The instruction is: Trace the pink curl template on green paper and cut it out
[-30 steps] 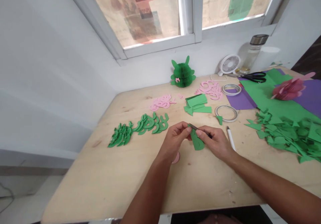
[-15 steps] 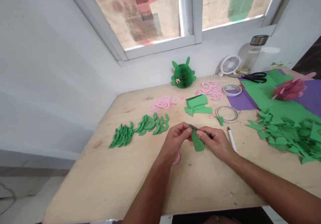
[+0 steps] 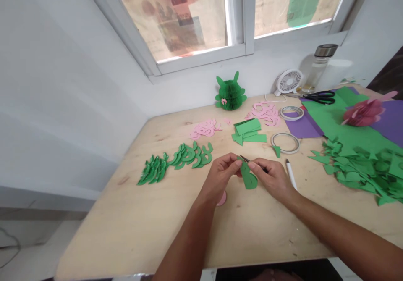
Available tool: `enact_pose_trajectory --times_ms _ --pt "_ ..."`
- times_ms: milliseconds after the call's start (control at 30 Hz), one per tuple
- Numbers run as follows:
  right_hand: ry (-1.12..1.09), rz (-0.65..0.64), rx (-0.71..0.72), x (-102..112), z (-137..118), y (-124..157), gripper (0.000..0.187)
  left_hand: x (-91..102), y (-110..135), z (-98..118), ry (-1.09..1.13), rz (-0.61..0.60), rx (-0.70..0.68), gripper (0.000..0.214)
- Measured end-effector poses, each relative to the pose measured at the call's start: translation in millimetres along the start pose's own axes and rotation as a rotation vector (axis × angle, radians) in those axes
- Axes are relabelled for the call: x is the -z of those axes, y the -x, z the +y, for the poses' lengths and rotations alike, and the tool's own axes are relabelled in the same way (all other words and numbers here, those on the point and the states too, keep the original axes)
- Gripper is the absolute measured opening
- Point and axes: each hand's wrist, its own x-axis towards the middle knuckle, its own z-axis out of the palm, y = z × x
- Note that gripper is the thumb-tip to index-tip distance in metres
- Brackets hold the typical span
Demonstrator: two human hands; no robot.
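Note:
My left hand (image 3: pixel 225 172) is closed, pinching the upper end of a green paper piece (image 3: pixel 250 181) between thumb and fingers. The paper hangs down over the table with a rounded lower end. My right hand (image 3: pixel 273 178) is closed around dark scissors (image 3: pixel 244 158); their thin blades point left at the paper's top edge, and most of the handles are hidden in my fingers. Partly behind my left wrist lies a round pink paper piece (image 3: pixel 222 198). A white pen (image 3: pixel 291 174) lies just right of my right hand.
Curved green cutouts (image 3: pixel 185 155) lie left of my hands, with pink cutouts (image 3: pixel 204 129) behind. Green strips (image 3: pixel 248 130), tape rolls (image 3: pixel 298 143), black scissors (image 3: pixel 321 97), a fan (image 3: pixel 288 81) and a bottle (image 3: pixel 316 71) stand farther back. Green scraps (image 3: pixel 365 167) are heaped at right.
The scissors' blades have shifted slightly at the paper's top edge and look thinner now. The green paper has turned a little; both hands stay nearly in place.

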Motion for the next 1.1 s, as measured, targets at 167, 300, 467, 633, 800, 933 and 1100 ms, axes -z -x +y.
enact_pose_trajectory --times_ms 167,300,467,633,800,933,1100 --pt "-0.197 0.004 -0.125 -3 2 -3 0.034 -0.1 -1 -3 0.052 0.039 0.029 0.024" --pt "-0.346 -0.002 -0.194 -5 2 -2 0.037 -3.5 0 -1 0.115 0.096 0.057 0.024" --pt "-0.351 -0.023 -0.249 -6 1 -1 0.028 -6.8 0 2 0.204 0.189 0.08 0.024" --pt "-0.265 0.06 -0.314 -4 1 -4 0.025 -6.0 -1 3 0.224 0.216 0.083 0.025" --pt "-0.376 0.119 -0.388 0 -2 -7 0.033 -4.8 -1 3 0.187 0.216 0.108 0.021" --pt "-0.475 0.168 -0.436 4 -7 -7 0.038 -4.4 1 4 0.15 0.184 0.124 0.019" --pt "-0.507 0.213 -0.4 10 -7 -9 0.035 -4.5 2 4 0.062 0.077 0.168 0.019"
